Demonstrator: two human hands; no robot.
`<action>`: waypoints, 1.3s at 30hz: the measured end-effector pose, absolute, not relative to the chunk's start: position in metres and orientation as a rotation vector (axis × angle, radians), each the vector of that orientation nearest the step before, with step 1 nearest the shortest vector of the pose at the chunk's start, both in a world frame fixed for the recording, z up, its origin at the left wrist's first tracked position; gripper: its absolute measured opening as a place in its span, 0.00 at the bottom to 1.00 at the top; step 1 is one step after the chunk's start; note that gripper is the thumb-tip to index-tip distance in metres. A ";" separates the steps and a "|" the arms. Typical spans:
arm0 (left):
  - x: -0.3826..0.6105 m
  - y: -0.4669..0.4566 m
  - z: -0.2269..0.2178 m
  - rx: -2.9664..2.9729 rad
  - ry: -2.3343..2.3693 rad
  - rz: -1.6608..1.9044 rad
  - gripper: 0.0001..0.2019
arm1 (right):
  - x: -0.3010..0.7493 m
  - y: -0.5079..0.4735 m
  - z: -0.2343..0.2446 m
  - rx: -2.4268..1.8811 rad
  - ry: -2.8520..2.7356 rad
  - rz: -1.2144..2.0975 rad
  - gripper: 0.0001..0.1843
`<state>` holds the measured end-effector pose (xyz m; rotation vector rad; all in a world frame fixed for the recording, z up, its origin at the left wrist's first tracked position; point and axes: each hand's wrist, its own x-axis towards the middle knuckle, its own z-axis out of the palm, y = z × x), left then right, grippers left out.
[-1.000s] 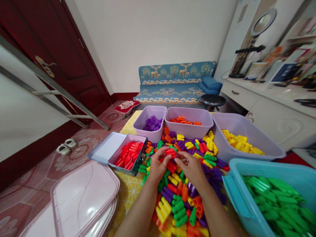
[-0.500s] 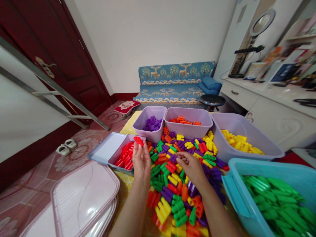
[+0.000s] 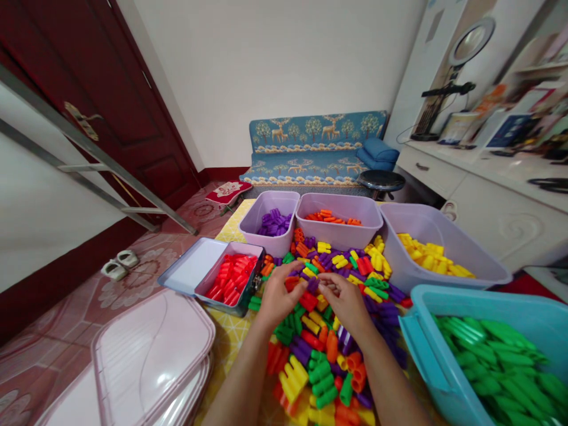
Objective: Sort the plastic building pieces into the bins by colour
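Note:
My left hand (image 3: 280,296) is over the left side of the heap of plastic tube blocks (image 3: 326,370), fingers curved and apart from the thumb. Between that thumb and fingers an orange block shows, which appears to lie in the heap. Facing it, my right hand (image 3: 344,299) has its fingers curled together at a small purple tube block (image 3: 313,285); the contact is partly hidden. Left of my hands stands an open case of red blocks (image 3: 233,277). Red, green, yellow, orange and purple blocks lie mixed beneath both hands.
Behind the heap stand lilac bins with purple (image 3: 268,239), orange (image 3: 337,236) and yellow blocks (image 3: 444,281). A turquoise bin (image 3: 428,355) of green blocks is at right. Stacked pale lids (image 3: 153,355) lie at left. A patterned sofa (image 3: 306,163) and a ladder (image 3: 89,151) are beyond.
My left hand has come from above the red case to the heap, beside my right hand. The red block is no longer in it. My right hand has barely moved.

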<state>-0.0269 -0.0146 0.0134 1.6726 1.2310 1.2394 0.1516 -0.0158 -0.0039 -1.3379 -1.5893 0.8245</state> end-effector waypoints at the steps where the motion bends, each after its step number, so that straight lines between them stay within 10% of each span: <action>1: -0.023 -0.016 0.011 1.863 1.257 1.138 0.24 | 0.152 -0.015 -0.005 -1.329 -1.604 0.814 0.13; 15: -0.010 -0.018 -0.004 1.948 1.216 1.131 0.26 | 0.150 -0.016 -0.006 -1.358 -1.882 0.652 0.23; 27: -0.014 -0.017 -0.008 1.696 1.123 1.250 0.17 | 0.162 -0.016 0.004 -1.488 -1.888 0.526 0.09; 39: -0.009 -0.020 0.011 2.036 1.026 1.420 0.10 | 0.156 -0.017 0.002 -1.303 -1.630 0.923 0.11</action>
